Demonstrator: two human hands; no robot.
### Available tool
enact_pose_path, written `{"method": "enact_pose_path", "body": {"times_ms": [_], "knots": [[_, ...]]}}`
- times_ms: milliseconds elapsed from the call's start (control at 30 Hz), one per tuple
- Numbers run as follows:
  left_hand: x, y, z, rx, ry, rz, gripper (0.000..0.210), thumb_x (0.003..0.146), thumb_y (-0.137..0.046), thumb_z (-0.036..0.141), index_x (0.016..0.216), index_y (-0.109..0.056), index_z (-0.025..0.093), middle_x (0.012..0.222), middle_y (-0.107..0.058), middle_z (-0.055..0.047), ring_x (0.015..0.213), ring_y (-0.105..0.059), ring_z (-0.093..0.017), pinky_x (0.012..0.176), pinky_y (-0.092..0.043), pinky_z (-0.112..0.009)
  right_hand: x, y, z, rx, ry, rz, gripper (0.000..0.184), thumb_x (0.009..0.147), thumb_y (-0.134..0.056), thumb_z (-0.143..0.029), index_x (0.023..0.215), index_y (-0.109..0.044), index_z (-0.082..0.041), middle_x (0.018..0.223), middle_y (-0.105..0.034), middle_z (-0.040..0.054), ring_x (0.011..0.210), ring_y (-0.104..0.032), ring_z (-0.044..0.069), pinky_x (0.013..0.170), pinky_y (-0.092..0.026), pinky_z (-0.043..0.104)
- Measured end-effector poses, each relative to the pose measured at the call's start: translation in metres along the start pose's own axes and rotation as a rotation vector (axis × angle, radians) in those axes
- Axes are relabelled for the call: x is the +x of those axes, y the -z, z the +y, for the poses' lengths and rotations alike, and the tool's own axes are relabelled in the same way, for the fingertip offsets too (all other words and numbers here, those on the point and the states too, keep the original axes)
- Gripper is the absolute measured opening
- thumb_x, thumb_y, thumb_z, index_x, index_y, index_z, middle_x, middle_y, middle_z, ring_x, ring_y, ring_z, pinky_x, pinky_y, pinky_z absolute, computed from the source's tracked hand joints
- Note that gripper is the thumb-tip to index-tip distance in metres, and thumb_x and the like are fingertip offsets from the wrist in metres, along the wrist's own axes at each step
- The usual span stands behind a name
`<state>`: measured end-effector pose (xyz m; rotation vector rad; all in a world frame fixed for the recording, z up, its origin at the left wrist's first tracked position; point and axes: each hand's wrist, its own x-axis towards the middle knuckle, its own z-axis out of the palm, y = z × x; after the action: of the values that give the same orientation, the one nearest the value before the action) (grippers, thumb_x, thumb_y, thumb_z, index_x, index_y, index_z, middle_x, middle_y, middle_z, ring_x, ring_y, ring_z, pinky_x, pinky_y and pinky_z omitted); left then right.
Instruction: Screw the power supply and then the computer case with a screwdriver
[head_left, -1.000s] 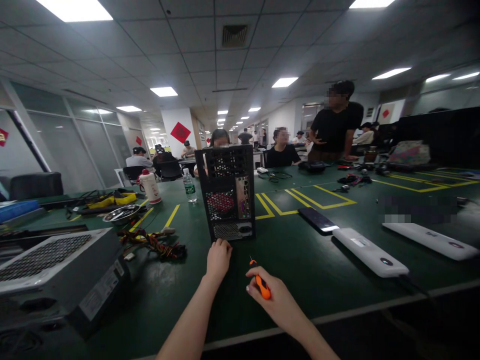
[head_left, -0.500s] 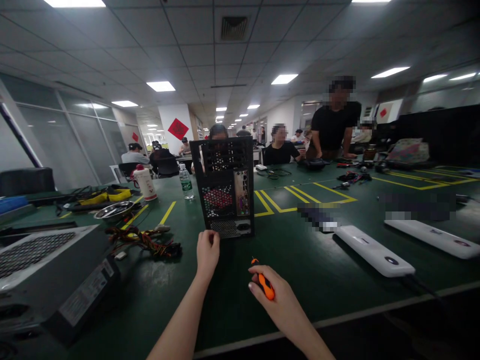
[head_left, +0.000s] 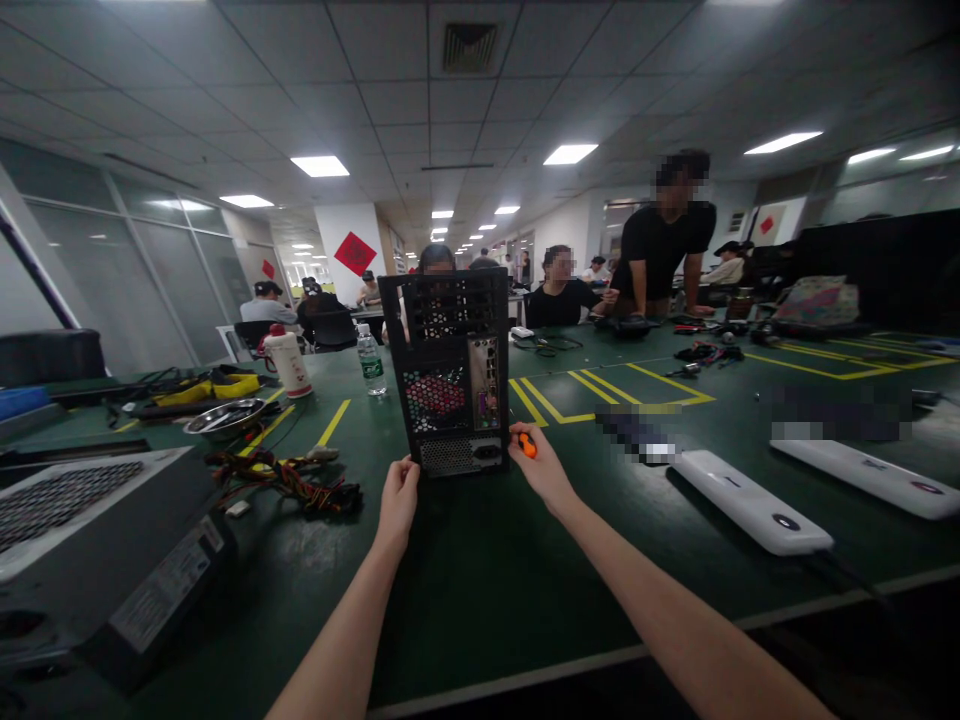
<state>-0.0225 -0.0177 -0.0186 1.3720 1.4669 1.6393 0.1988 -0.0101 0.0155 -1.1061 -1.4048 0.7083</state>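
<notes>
A black computer case (head_left: pixel 455 350) stands upright on the green table, its back panel with ports and a power socket facing me. My left hand (head_left: pixel 398 492) is closed at the lower left edge of the case, fingers curled round behind the corner, the tips partly hidden. On the opposite side, my right hand (head_left: pixel 544 470) touches the lower right edge of the case. It keeps an orange and black screwdriver (head_left: pixel 528 446) in its grip, with most of the tool hidden by the hand.
At left lie a grey metal computer unit (head_left: pixel 97 530), a bundle of cables (head_left: pixel 292 485) and a metal bowl (head_left: pixel 229 418). A water bottle (head_left: pixel 371 365) and a white flask (head_left: pixel 287 362) stand behind. White power banks (head_left: pixel 750 500) lie right. People sit and stand across the table.
My right hand has moved forward with the screwdriver, up to the right side of the case. My left hand has shifted slightly left, to the case's left edge.
</notes>
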Motion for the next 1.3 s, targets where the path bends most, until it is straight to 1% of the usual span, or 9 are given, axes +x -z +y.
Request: {"method": "enact_pose_path", "body": {"times_ms": [233, 400, 567, 633, 700, 767, 900, 1000, 1300], "knots": [[-0.011, -0.003, 0.006, -0.010, 0.018, 0.028, 0.018, 0.074, -0.045, 0.035, 0.068, -0.046, 0.018, 0.093, -0.056, -0.003, 0.095, -0.049, -0.016, 0.083, -0.036, -0.028, -0.006, 0.001, 0.008, 0.042, 0.035, -0.024, 0.026, 0.070, -0.048, -0.024, 0.096, -0.049, -0.020, 0.089, -0.054, -0.0007, 0.081, -0.052, 0.013, 0.080, -0.039, 0.030], [-0.013, -0.001, 0.007, 0.074, 0.042, 0.013, 0.019, 0.077, -0.042, 0.036, 0.078, -0.047, 0.018, 0.092, -0.055, -0.004, 0.086, -0.051, -0.017, 0.079, -0.039, -0.031, -0.008, 0.000, 0.004, 0.025, 0.015, 0.011, 0.025, 0.072, -0.048, -0.029, 0.095, -0.049, -0.020, 0.088, -0.054, 0.0003, 0.080, -0.053, 0.014, 0.077, -0.041, 0.030], [-0.020, 0.000, 0.023, 0.197, -0.148, 0.174, 0.015, 0.077, -0.045, 0.033, 0.080, -0.050, 0.019, 0.092, -0.051, -0.006, 0.097, -0.045, -0.020, 0.083, -0.037, -0.034, -0.036, 0.006, -0.028, -0.018, 0.022, 0.095, 0.030, 0.076, -0.047, -0.037, 0.102, -0.046, -0.021, 0.096, -0.053, 0.0034, 0.084, -0.053, 0.017, 0.076, -0.042, 0.032], [-0.026, -0.005, 0.030, 0.053, -0.088, 0.080, 0.017, 0.076, -0.047, 0.034, 0.081, -0.053, 0.018, 0.085, -0.052, -0.004, 0.087, -0.049, -0.018, 0.077, -0.040, -0.030, -0.057, 0.009, -0.042, -0.039, 0.048, 0.063, 0.030, 0.079, -0.045, -0.038, 0.102, -0.047, -0.021, 0.093, -0.053, 0.0031, 0.082, -0.053, 0.016, 0.075, -0.042, 0.031], [-0.030, -0.011, 0.037, -0.227, 0.118, -0.078, 0.018, 0.075, -0.051, 0.034, 0.080, -0.054, 0.017, 0.080, -0.053, -0.003, 0.076, -0.051, -0.013, 0.066, -0.042, -0.024, -0.082, 0.010, -0.052, -0.017, 0.030, -0.086, 0.028, 0.082, -0.041, -0.038, 0.101, -0.048, -0.019, 0.088, -0.054, 0.0031, 0.076, -0.054, 0.015, 0.070, -0.044, 0.028], [-0.032, -0.017, 0.041, -0.512, 0.345, -0.176, 0.015, 0.072, -0.057, 0.029, 0.078, -0.056, 0.015, 0.078, -0.055, -0.002, 0.066, -0.052, -0.009, 0.056, -0.041, -0.019, -0.107, 0.007, -0.055, 0.007, 0.019, -0.191, 0.026, 0.083, -0.039, -0.035, 0.103, -0.048, -0.020, 0.091, -0.055, 0.0038, 0.078, -0.054, 0.015, 0.071, -0.044, 0.028], [-0.031, -0.020, 0.043, -0.828, 0.589, -0.282, 0.006, 0.073, -0.059, 0.016, 0.075, -0.056, 0.011, 0.072, -0.055, -0.003, 0.053, -0.049, -0.004, 0.044, -0.038, -0.014, -0.147, -0.008, -0.047, -0.073, 0.172, -0.180, 0.029, 0.080, -0.041, -0.024, 0.110, -0.043, -0.021, 0.094, -0.054, 0.0048, 0.083, -0.053, 0.015, 0.074, -0.043, 0.026], [-0.031, -0.018, 0.042, -0.872, 0.649, -0.324, 0.006, 0.075, -0.057, 0.016, 0.075, -0.056, 0.010, 0.068, -0.054, -0.002, 0.050, -0.047, -0.003, 0.043, -0.039, -0.013, -0.161, -0.017, -0.040, -0.075, 0.268, -0.243, 0.032, 0.077, -0.042, -0.020, 0.109, -0.044, -0.023, 0.090, -0.055, 0.0037, 0.077, -0.054, 0.014, 0.070, -0.044, 0.024], [-0.037, -0.018, 0.042, -0.835, 0.653, -0.516, 0.017, 0.074, -0.059, 0.025, 0.073, -0.057, 0.008, 0.060, -0.049, 0.000, 0.049, -0.046, -0.002, 0.046, -0.040, -0.013, -0.158, -0.016, -0.038, -0.189, 0.295, -0.303, 0.036, 0.078, -0.041, -0.016, 0.112, -0.040, -0.024, 0.097, -0.055, 0.0053, 0.082, -0.056, 0.014, 0.072, -0.046, 0.025]]}}
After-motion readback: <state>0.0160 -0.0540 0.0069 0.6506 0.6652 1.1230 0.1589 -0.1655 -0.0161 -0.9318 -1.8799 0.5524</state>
